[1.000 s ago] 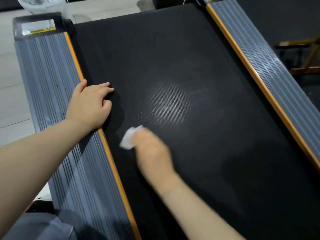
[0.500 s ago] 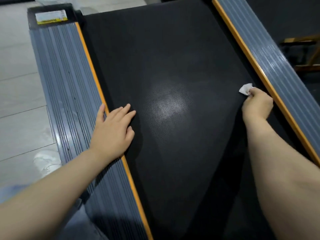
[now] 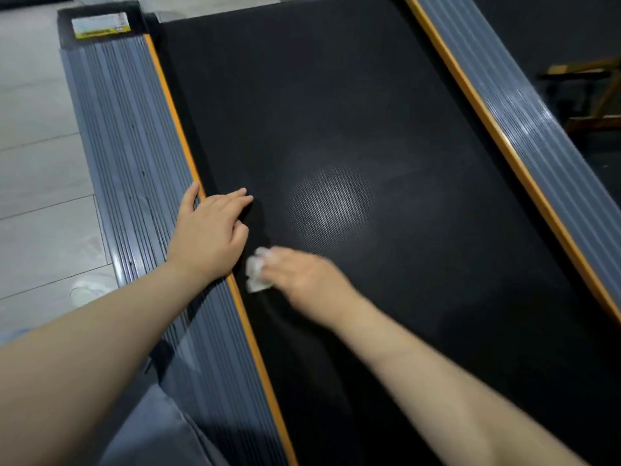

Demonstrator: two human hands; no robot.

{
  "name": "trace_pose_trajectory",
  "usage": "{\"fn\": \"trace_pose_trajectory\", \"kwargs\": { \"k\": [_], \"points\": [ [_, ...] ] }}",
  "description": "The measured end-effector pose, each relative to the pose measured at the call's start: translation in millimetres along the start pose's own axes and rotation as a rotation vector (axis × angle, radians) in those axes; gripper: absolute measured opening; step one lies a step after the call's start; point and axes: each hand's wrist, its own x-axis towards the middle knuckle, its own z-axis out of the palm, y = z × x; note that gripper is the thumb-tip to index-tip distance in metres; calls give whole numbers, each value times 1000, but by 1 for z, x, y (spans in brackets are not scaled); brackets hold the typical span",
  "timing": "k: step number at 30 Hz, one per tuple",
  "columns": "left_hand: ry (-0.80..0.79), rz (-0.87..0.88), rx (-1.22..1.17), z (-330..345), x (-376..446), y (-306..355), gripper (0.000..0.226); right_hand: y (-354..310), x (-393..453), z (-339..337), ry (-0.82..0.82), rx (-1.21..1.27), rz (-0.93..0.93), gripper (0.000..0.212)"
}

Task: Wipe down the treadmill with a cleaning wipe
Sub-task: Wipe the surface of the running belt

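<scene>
The treadmill's black belt [image 3: 386, 122] runs up the middle of the head view between two grey ribbed side rails with orange edges, the left rail [image 3: 127, 156] and the right rail [image 3: 524, 116]. My right hand [image 3: 302, 277], blurred by motion, holds a crumpled white cleaning wipe [image 3: 257, 274] against the belt close to the left orange edge. My left hand [image 3: 210, 235] rests flat with its fingers spread over the left orange edge and onto the belt, just above the wipe.
Pale tiled floor [image 3: 37, 169] lies to the left of the treadmill. A yellow-and-white label [image 3: 100, 25] sits at the far end of the left rail. A wooden frame [image 3: 591, 92] stands in the dark at the far right.
My right hand has swept the wipe across the belt from the right orange edge back to the left edge. My left hand stays braced on the left rail edge.
</scene>
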Motion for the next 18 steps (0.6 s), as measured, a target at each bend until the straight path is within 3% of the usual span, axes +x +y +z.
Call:
{"fn": "trace_pose_trajectory", "kwargs": {
  "k": [2,5,7,9,13,16,18],
  "points": [
    [2,2,-5,0,-1,0,53,58,-13,-47,69,2,214,36],
    [5,4,-21,1,-2,0,47,146,-61,-128,284,-221,812,44],
    [10,3,-21,1,-1,0,46,182,-100,-165,352,-337,1187,39],
    [8,2,-14,2,-1,0,46,191,-114,-173,444,-333,1396,36],
    [-22,13,-5,1,3,-3,46,160,-75,-132,394,-373,1342,34],
    [-102,38,-7,-4,4,-9,48,83,-39,-72,334,-269,944,30],
    [-167,42,0,-8,6,-10,49,10,-23,-27,122,-138,626,27]
  ]
}}
